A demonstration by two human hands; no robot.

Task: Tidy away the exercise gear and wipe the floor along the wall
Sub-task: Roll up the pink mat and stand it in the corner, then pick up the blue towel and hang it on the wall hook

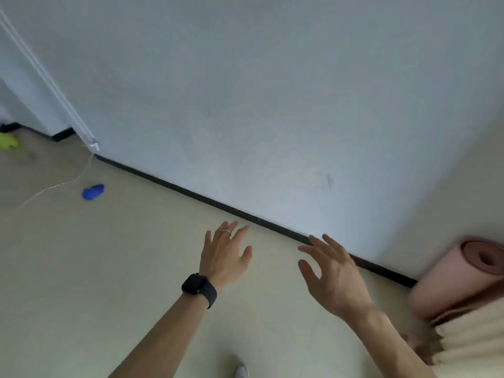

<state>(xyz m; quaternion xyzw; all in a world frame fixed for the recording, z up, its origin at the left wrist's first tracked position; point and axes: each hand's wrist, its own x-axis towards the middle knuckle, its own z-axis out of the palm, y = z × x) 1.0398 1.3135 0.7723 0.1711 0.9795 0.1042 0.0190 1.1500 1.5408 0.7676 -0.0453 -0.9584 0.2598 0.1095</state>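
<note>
pink rolled mat (458, 279) | right of right hand (335, 274) fingers (319, 245) | not touching

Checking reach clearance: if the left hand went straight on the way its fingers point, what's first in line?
Probably the black skirting strip at the foot of the pale grey wall; the open left hand points at it. Height unclear, so possibly the wall just above.

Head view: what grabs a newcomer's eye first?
The left hand and right hand are spread open mid-frame over the floor near the dark skirting, holding nothing. A rolled pink mat lies at the right edge by the wall. A small blue object sits far left.
</note>
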